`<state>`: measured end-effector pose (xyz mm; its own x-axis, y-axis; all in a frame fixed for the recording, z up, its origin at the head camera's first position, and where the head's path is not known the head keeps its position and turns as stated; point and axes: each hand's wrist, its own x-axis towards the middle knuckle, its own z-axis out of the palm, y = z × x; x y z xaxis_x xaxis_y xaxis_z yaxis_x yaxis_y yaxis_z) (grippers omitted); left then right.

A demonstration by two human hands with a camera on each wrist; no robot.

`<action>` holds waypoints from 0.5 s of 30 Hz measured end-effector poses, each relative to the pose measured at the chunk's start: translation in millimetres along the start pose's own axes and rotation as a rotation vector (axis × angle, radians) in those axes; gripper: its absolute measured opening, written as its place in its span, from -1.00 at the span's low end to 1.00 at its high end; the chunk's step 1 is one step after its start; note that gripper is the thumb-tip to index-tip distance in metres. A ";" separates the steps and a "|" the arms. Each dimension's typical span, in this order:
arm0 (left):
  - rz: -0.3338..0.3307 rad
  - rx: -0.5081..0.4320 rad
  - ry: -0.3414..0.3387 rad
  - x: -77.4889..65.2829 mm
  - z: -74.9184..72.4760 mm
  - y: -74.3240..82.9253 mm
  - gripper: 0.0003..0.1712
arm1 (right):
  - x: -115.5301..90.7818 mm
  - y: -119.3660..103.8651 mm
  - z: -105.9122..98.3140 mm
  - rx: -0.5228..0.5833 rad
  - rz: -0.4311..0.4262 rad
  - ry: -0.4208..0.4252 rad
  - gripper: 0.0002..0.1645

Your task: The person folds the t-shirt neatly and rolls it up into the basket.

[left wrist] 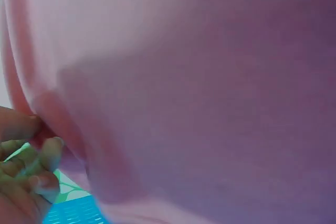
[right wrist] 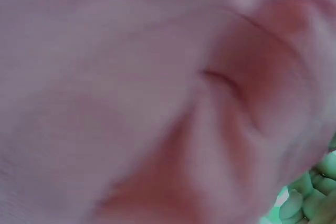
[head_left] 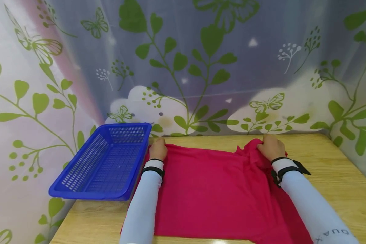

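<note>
A crimson red garment [head_left: 207, 189], smooth in the middle and shaped like a shirt, stretches between my two hands over the wooden table. My left hand [head_left: 158, 149] grips its far left corner, beside the blue basket. In the left wrist view the thumb and fingertips [left wrist: 51, 150] pinch a fold of the cloth, which fills most of that picture. At the far right corner, my right hand [head_left: 272, 147] grips a bunched, wrinkled part. Only curled fingers [right wrist: 312, 203] show at the lower right edge of the right wrist view; the cloth hides the rest.
An open blue plastic basket [head_left: 99, 196] with lattice walls stands at the table's left side, right by my left forearm. Bare wood of the table [head_left: 329, 169] shows on the right. A curtain [head_left: 170, 81] printed with green leaves and butterflies hangs behind and along the left.
</note>
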<state>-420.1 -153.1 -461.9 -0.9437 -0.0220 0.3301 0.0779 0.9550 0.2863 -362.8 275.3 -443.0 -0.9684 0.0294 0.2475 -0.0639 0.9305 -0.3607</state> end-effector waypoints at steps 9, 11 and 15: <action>-0.003 -0.117 0.199 6.6 -14.8 10.3 -0.88 | 15.4 -18.0 -27.6 0.154 0.092 0.240 -0.77; -0.019 -0.128 0.240 7.8 -15.9 11.2 -0.88 | 20.3 -21.4 -34.7 0.171 0.059 0.292 -0.61; -0.044 -0.151 0.230 6.4 -14.8 9.2 -0.80 | 26.5 -22.8 -45.2 0.205 0.001 0.249 -0.38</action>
<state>-420.7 -148.8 -443.8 -0.8510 -0.1456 0.5046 0.1016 0.8971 0.4301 -376.1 271.4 -387.6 -0.8816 0.1422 0.4502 -0.1348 0.8381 -0.5286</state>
